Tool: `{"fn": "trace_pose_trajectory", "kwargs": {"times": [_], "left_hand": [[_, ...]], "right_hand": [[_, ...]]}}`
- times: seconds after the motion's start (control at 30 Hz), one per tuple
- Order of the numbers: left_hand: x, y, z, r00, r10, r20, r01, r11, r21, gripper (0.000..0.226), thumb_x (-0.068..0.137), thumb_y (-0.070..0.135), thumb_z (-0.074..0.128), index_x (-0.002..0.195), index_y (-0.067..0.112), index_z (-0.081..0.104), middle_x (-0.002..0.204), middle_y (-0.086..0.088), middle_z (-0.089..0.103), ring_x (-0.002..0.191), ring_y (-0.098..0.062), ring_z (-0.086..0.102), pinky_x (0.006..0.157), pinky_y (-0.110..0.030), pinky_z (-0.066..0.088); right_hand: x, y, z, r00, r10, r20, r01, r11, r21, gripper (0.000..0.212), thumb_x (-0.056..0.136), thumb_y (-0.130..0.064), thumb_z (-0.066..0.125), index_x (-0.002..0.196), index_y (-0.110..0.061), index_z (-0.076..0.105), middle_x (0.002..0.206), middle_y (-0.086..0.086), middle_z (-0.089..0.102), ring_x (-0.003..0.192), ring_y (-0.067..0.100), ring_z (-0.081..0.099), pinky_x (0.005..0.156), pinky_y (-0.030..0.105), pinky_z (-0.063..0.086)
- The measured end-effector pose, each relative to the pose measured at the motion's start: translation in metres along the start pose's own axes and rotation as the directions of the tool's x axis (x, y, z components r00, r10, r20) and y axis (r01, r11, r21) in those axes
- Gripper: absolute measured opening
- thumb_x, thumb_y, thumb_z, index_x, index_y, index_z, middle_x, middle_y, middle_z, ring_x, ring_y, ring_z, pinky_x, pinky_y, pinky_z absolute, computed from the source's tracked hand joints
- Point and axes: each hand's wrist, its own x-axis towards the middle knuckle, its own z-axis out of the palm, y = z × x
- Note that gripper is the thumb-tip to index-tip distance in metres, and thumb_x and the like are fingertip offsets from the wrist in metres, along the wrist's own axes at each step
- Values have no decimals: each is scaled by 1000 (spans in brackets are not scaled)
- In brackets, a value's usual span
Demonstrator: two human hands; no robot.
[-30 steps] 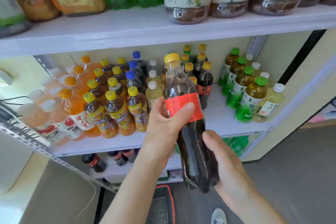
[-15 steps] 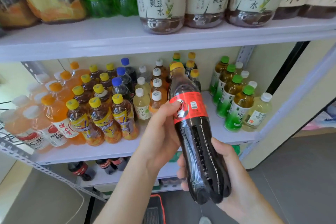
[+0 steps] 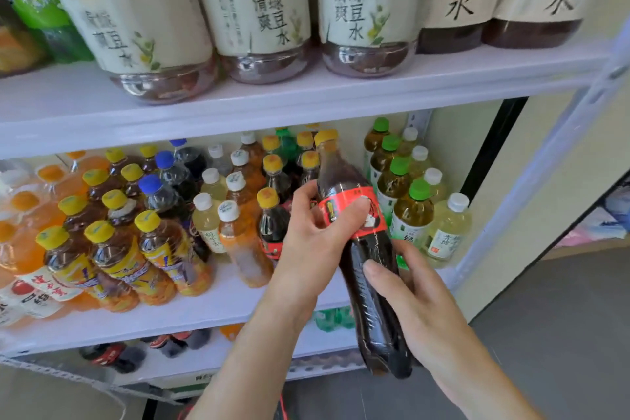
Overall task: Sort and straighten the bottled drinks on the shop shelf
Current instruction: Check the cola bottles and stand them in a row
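I hold a tall dark cola bottle [image 3: 370,300] with a red label and yellow cap, tilted in front of the middle shelf [image 3: 204,314]. My left hand [image 3: 313,242] grips it at the label. My right hand [image 3: 412,293] wraps its lower body from the right. Its cap reaches in among the bottles at the shelf's centre-right. Smaller dark yellow-capped bottles [image 3: 272,225] stand just left of it. Green-capped tea bottles [image 3: 410,211] stand just right of it.
The middle shelf also carries yellow-capped tea bottles [image 3: 112,256], orange drinks [image 3: 20,249], blue-capped bottles [image 3: 160,194] and pale white-capped bottles [image 3: 208,222]. Big bottles [image 3: 262,10] line the upper shelf [image 3: 272,95]. Cola bottles [image 3: 112,355] lie on the lowest shelf. Grey floor lies at the right.
The view has moved closer to the shelf. Both hands have carried the cola bottle up and forward, so its cap now sits among the bottles on the middle shelf.
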Motion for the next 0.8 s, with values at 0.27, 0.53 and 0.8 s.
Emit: {"fn": "trace_pose_trajectory", "kwargs": {"times": [0.27, 0.53, 0.8], "left_hand": [[26, -3, 11, 987, -144, 74, 156, 968, -199, 53, 83, 34, 67, 130, 14, 55, 101, -4, 71, 92, -21, 68, 81, -38, 56], [33, -7, 29, 999, 2, -48, -5, 998, -56, 59, 78, 31, 75, 131, 14, 55, 98, -7, 74, 89, -23, 72, 76, -34, 58], [34, -14, 40, 994, 106, 34, -110, 983, 146, 50, 83, 29, 75, 127, 20, 53, 103, -1, 74, 94, -17, 72, 73, -26, 57]], "right_hand": [[22, 4, -44, 971, 163, 172, -195, 962, 190, 53, 66, -55, 71, 110, -25, 66, 94, 27, 68, 84, 46, 69, 67, 42, 58], [39, 12, -64, 968, 138, 209, -138, 990, -12, 45, 69, -67, 61, 107, -43, 67, 106, 0, 74, 99, 19, 71, 81, 33, 57], [42, 27, -67, 986, -59, 157, 89, 978, -191, 46, 76, -62, 65, 118, -56, 49, 114, -29, 65, 106, -10, 59, 84, 22, 45]]}}
